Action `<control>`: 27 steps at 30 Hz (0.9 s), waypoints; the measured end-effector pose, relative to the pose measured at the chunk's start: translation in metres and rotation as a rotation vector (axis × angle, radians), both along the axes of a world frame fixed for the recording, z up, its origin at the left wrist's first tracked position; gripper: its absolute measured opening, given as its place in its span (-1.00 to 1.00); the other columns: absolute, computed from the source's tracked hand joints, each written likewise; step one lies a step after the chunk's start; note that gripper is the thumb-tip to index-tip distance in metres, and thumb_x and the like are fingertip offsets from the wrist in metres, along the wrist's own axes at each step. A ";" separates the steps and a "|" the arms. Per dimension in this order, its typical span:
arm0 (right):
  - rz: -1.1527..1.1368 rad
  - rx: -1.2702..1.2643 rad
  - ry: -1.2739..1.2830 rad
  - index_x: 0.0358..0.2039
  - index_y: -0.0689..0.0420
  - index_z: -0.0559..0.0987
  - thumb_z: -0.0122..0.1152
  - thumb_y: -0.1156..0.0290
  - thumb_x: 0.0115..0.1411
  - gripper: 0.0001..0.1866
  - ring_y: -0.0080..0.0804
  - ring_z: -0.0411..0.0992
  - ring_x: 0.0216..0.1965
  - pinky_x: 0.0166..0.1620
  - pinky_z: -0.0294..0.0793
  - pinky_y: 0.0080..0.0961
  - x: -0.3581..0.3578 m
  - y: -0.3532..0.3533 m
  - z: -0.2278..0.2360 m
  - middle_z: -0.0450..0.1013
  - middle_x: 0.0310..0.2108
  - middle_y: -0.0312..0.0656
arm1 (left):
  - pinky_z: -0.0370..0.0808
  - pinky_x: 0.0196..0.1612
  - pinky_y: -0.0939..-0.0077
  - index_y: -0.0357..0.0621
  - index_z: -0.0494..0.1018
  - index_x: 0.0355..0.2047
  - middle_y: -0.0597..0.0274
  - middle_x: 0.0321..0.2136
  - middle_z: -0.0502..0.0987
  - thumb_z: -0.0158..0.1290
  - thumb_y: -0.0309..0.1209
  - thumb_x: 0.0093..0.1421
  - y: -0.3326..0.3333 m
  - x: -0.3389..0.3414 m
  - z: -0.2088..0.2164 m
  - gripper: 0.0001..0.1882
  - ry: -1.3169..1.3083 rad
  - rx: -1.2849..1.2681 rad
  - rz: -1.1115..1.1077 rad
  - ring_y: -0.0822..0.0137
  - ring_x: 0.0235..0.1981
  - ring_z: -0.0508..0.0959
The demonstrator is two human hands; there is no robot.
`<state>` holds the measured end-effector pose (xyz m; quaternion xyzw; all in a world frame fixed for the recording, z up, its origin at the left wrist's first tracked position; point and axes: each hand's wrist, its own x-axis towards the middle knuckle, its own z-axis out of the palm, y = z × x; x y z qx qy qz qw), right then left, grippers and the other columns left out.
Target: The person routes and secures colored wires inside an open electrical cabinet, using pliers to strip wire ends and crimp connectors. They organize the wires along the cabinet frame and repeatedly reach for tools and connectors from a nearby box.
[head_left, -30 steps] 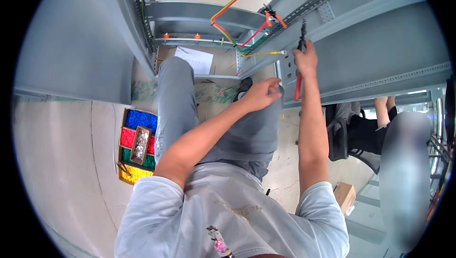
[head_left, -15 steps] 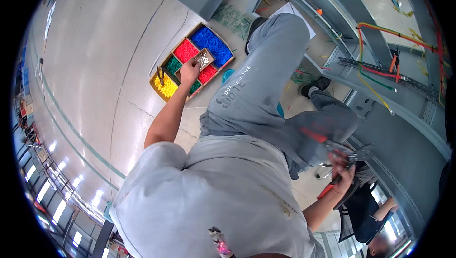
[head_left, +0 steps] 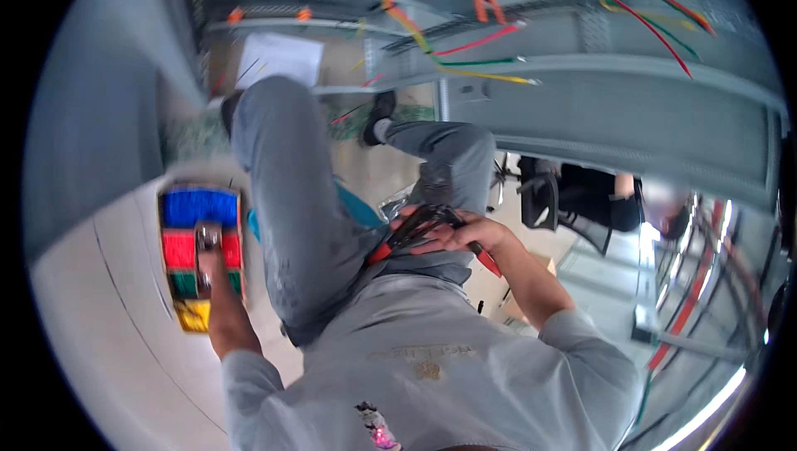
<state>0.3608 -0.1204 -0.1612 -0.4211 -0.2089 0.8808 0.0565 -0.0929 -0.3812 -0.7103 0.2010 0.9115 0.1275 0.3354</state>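
A shallow divided box stands on the floor at the left, with blue, red, green and yellow small pieces in its compartments. A narrow brown tray with small shiny pieces lies across its middle. My left hand is over this tray; its fingers are blurred, so their grip cannot be made out. In front of my body, my right hand is closed on pliers with red and black handles. The pliers lie close to my lap, with their handles spread apart.
Grey metal cabinet frames stand ahead and to the right, with red, yellow and green wires hanging from them. A white sheet lies beyond my knee. Another person is at the right beside a black chair.
My view has swung to the right, so the box appears farther left. My right hand has brought the pliers in from the right to my lap. My left hand stays at the tray.
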 end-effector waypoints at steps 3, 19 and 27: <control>-0.077 -0.046 -0.036 0.51 0.10 0.07 0.36 0.27 0.04 0.05 -0.14 0.12 0.48 0.42 0.18 0.03 -0.020 -0.009 0.005 0.08 0.50 -0.02 | 0.63 -0.25 -0.04 -0.25 0.66 -0.37 -0.24 -0.40 0.67 0.21 -0.10 0.11 0.014 0.007 0.000 -0.60 0.018 -0.071 -0.243 -0.24 -0.29 0.70; -0.086 -0.072 0.120 0.53 -0.01 0.06 0.26 0.18 0.11 -0.01 -0.17 0.18 0.45 0.40 0.19 0.01 -0.021 -0.008 -0.021 0.15 0.47 -0.05 | 0.57 -0.17 -0.09 -0.27 0.66 -0.20 -0.26 -0.29 0.66 0.12 -0.23 0.22 0.010 0.001 0.066 -0.66 0.085 0.030 -0.217 -0.25 -0.24 0.67; -0.115 0.076 0.096 0.40 0.12 0.28 0.22 0.11 0.07 -0.13 -0.04 0.32 0.34 0.35 0.25 -0.02 -0.016 -0.018 -0.036 0.32 0.33 0.09 | 0.55 -0.29 0.28 -0.33 0.65 -0.31 0.04 -0.44 0.68 0.29 -0.19 0.20 0.004 -0.007 0.145 -0.64 0.005 0.341 0.219 0.23 -0.44 0.63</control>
